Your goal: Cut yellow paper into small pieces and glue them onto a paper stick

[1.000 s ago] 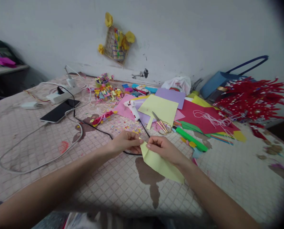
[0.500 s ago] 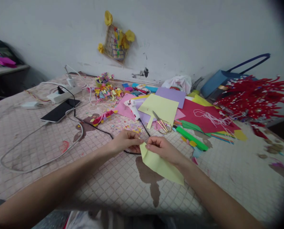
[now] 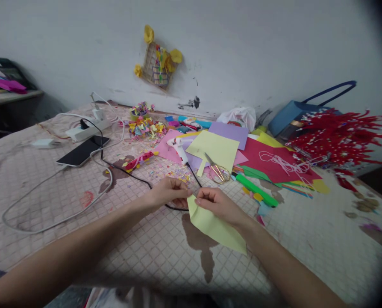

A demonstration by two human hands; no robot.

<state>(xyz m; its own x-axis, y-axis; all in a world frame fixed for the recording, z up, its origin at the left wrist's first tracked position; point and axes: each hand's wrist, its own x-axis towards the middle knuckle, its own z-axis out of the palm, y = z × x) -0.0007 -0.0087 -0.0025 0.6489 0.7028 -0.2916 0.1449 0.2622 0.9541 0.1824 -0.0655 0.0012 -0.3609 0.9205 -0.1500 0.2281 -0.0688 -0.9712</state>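
A pale yellow-green paper [image 3: 218, 229] hangs between my two hands above the near middle of the table, its free end slanting down to the right. My left hand [image 3: 173, 192] pinches its upper left corner. Close beside it, my right hand [image 3: 215, 203] grips the top edge between thumb and fingers, with a small fold showing there. Beyond my hands lie a white glue gun [image 3: 179, 150], gold-handled scissors [image 3: 218, 169] and a larger pale yellow sheet [image 3: 215, 145], partly under the scissors.
On the left are a black phone [image 3: 83, 151], a power strip [image 3: 88, 130] and looping cables. Paper scraps [image 3: 146, 127] lie at the back. A green tool [image 3: 257, 190], red paper [image 3: 274, 160], white string and a red tinsel bunch [image 3: 332, 139] are on the right.
The whole view has shifted slightly, so the scene sits a little lower. Both hands keep their hold on the paper, with hardly any other movement.
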